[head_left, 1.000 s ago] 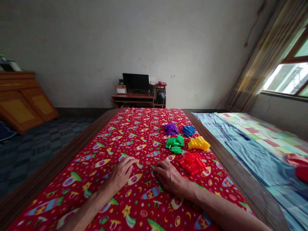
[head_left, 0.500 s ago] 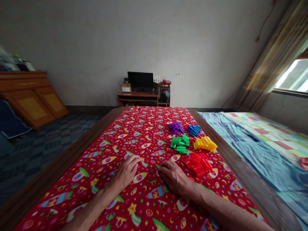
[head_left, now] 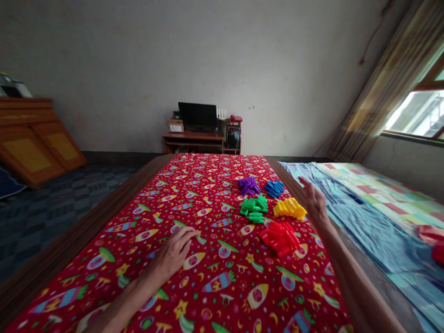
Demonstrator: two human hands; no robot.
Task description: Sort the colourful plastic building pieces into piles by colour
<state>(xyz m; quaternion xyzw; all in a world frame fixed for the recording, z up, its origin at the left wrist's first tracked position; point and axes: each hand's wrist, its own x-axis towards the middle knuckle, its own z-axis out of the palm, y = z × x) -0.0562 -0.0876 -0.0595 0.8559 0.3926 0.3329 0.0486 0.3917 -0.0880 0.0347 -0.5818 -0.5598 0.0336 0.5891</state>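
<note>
Five piles of plastic pieces lie on the right half of the red patterned cloth [head_left: 208, 185]: purple [head_left: 249, 185], blue [head_left: 274, 188], green [head_left: 254, 209], yellow [head_left: 290, 209] and red [head_left: 280, 238]. My left hand [head_left: 176, 249] rests palm down on the cloth, left of the piles, with nothing in it and its fingers loosely extended. Raised over the table's right edge, my right hand [head_left: 315, 201] is just right of the yellow pile. Its fingers are partly stretched and nothing shows in them.
Beside the table's dark wooden right edge [head_left: 367, 268] is a bed [head_left: 374, 222] with blue and checkered covers. A desk with a monitor [head_left: 197, 115] stands beyond the far end. A wooden cabinet [head_left: 38, 143] is at the left.
My right hand has lifted off the cloth and moved right and forward, past the red and yellow piles. My left hand stays on the cloth. The view has turned slightly right.
</note>
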